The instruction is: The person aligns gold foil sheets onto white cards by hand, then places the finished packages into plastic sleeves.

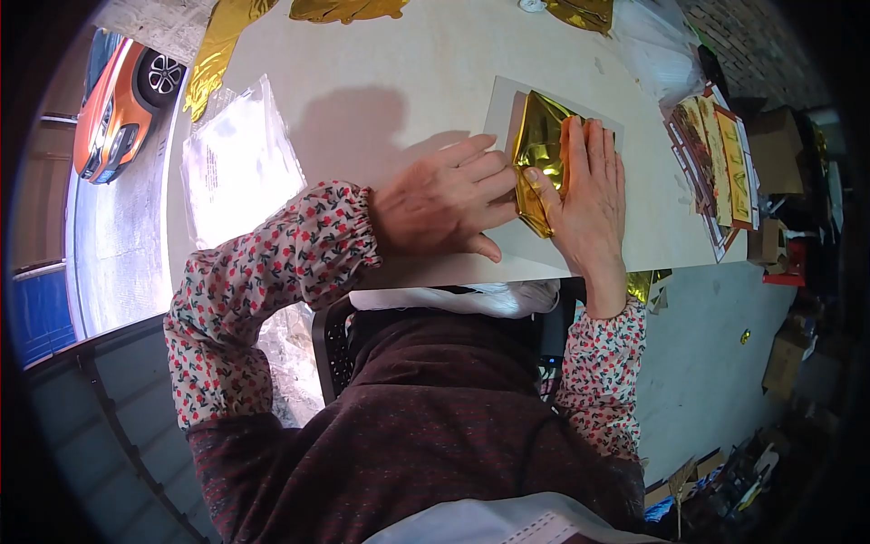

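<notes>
A folded piece of shiny gold foil (544,134), wrinkled and pointed at its upper end, lies on a thin grey board (500,104) near the table's front edge. My right hand (591,195) rests flat along the foil's right side, fingers stretched out and the thumb across its lower part. From the left, my left hand (450,195) reaches to the foil's left edge with its fingertips, fingers apart and loosely bent, thumb pointing down and to the right. Whether the fingertips pinch the edge is hard to see. Part of the foil is hidden beneath my right hand.
On the pale table (362,54) lie a stack of clear plastic bags (240,163) at left and a gold foil strip (210,77). More flat gold foil (349,9) lies at the far edge. Printed cards (716,163) and a clear plastic bag (652,54) are at right.
</notes>
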A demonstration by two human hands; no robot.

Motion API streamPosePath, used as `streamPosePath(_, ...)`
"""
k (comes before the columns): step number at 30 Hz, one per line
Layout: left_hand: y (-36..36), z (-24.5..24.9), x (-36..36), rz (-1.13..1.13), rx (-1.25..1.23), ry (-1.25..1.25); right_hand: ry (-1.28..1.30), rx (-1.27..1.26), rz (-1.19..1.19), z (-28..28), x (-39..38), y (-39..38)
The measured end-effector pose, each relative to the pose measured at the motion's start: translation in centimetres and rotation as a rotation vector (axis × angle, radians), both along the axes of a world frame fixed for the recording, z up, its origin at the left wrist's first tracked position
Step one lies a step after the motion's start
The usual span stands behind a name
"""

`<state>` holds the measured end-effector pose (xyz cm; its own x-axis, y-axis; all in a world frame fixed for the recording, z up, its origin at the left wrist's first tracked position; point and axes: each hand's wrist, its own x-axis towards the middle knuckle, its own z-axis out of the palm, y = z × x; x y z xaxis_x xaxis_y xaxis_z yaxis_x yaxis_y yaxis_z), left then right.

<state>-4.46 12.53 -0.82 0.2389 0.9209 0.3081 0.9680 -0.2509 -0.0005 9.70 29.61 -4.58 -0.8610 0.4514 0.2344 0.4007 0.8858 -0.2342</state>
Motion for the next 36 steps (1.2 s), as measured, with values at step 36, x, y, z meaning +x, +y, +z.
streamPosePath(36,-1.4,-1.7,3.9,0.305,-0.028,-0.485,0.012,-0.006,0.010,0.2,0.1,0.0)
